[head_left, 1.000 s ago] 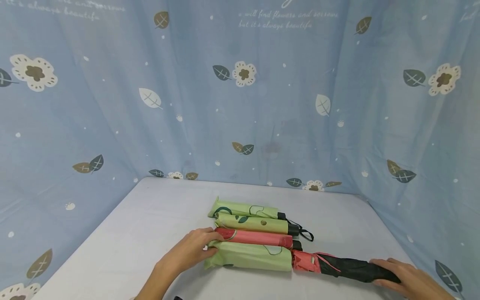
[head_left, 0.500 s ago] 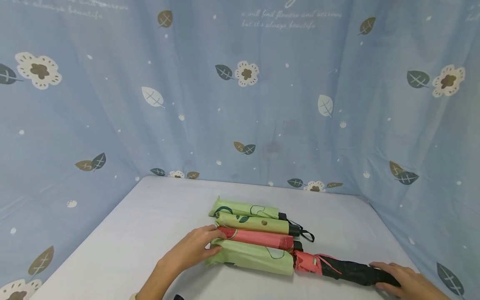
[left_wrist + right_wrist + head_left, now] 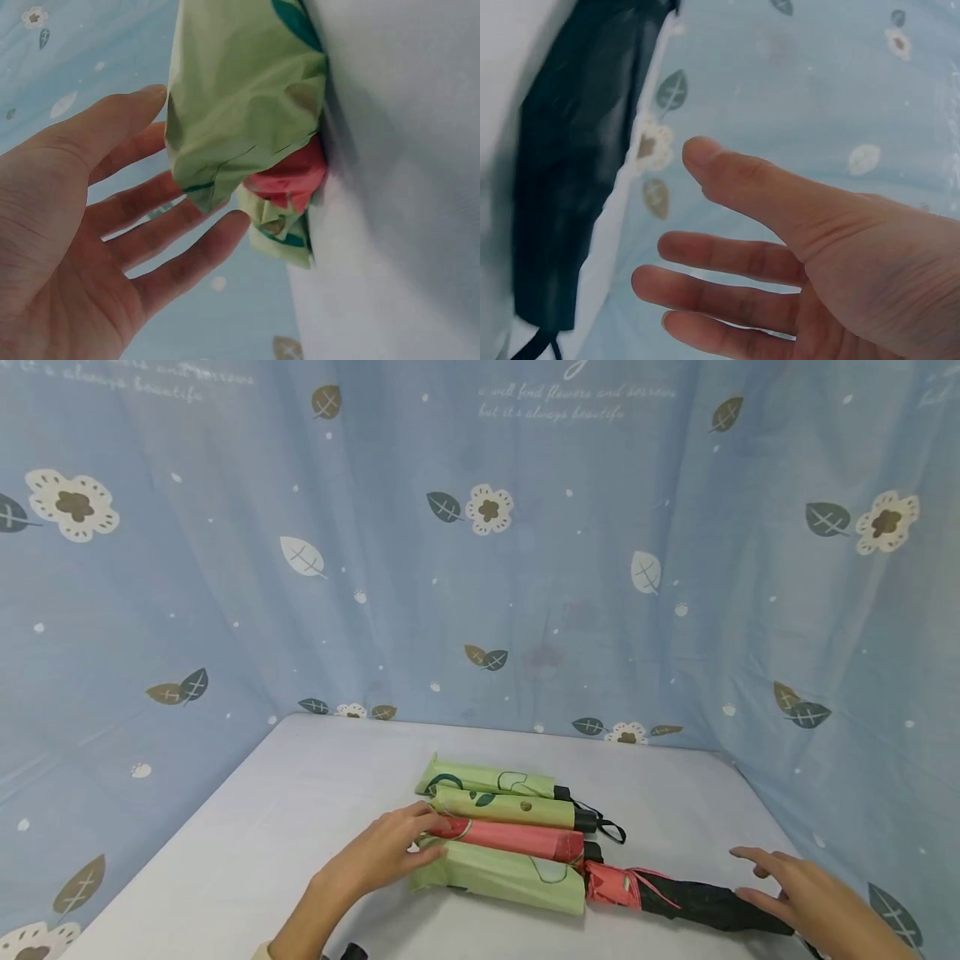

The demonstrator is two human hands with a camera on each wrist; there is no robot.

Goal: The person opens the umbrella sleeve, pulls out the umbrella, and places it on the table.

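Observation:
Folded umbrellas in fabric sleeves lie side by side on the table. Nearest is a light green sleeve [image 3: 506, 878], with a black umbrella [image 3: 705, 903] banded in coral red reaching right from its right end; whether it enters the sleeve I cannot tell. Behind lie a red umbrella [image 3: 510, 836], a yellow-green umbrella [image 3: 506, 807] and a light green umbrella [image 3: 491, 778]. My left hand [image 3: 386, 852] is at the left ends of the red umbrella and front sleeve, thumb and fingers fairly straight around the sleeve's end [image 3: 232, 97]. Above the black umbrella's right end, my right hand [image 3: 817, 897] is spread, holding nothing.
The white tabletop [image 3: 315, 785] surrounds the umbrellas. Blue patterned curtain [image 3: 480, 585] walls it in at the back and both sides. A small black object [image 3: 354, 952] shows at the bottom edge near my left forearm. A dark strap loop [image 3: 613, 832] sticks out from the yellow-green umbrella.
My right hand has let go of the black umbrella's right end and risen off it. The front green sleeve's right end has tilted slightly toward me. The left hand has barely moved.

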